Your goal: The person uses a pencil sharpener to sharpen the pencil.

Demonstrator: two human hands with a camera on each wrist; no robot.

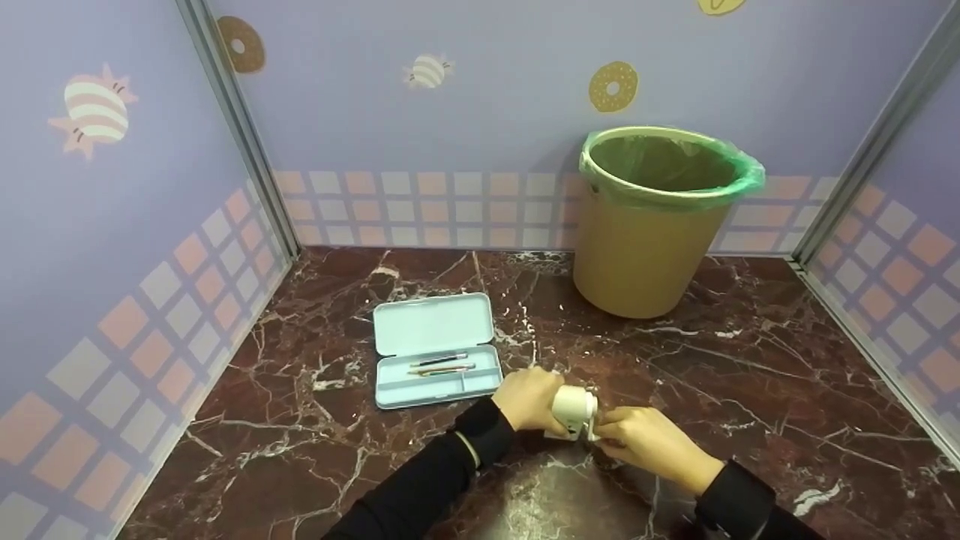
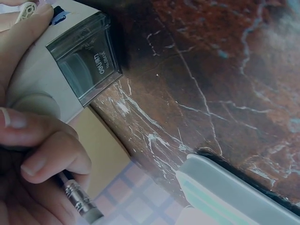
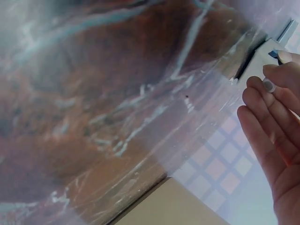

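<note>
A cream-white crank pencil sharpener [image 1: 571,405] rests on the marble-patterned table. My left hand [image 1: 529,397] grips its body from the left. In the left wrist view the sharpener's see-through shavings drawer [image 2: 86,65] faces the camera. Beneath the curled left fingers, the eraser end of a pencil [image 2: 79,199] sticks out; its other end is hidden by the hand. On the sharpener's right side, my right hand [image 1: 649,439] pinches the crank handle [image 3: 268,86] between thumb and fingers.
Left of the sharpener lies an open light-blue pencil case [image 1: 435,326] with several pencils [image 1: 441,367] in it. A tan bin [image 1: 645,255] with a green liner stands at the back right. Small white bits [image 1: 529,322] are scattered between them. Walls enclose the table's back and sides.
</note>
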